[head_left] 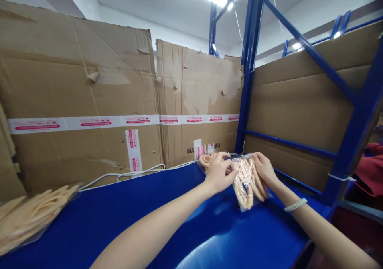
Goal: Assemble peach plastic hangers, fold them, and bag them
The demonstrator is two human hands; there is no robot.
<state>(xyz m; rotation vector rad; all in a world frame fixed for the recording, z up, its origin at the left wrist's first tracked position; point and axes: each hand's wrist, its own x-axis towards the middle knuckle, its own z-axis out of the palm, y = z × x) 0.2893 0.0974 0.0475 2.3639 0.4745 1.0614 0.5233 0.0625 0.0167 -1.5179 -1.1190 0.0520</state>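
Observation:
A clear plastic bag (pixel 245 187) with long, pale tan looped pieces inside is at the far right part of the blue surface. My left hand (pixel 220 174) is closed at its upper left edge, fingers bent and thumb against the plastic. My right hand (pixel 263 169) grips the bag's upper right side, the fingertips partly hidden behind it. Just beyond my left hand lies another wrapped bundle of tan loops (pixel 204 160), partly covered by the hand. What the tan pieces are I cannot make out.
A larger bagged pile of tan loops (pixel 36 217) lies at the left on the blue tabletop (pixel 167 221). Tall cardboard sheets (pixel 89 81) with printed tape wall the back. A white cable (pixel 119 175) runs along their foot. Blue rack posts (pixel 249 61) stand behind and right.

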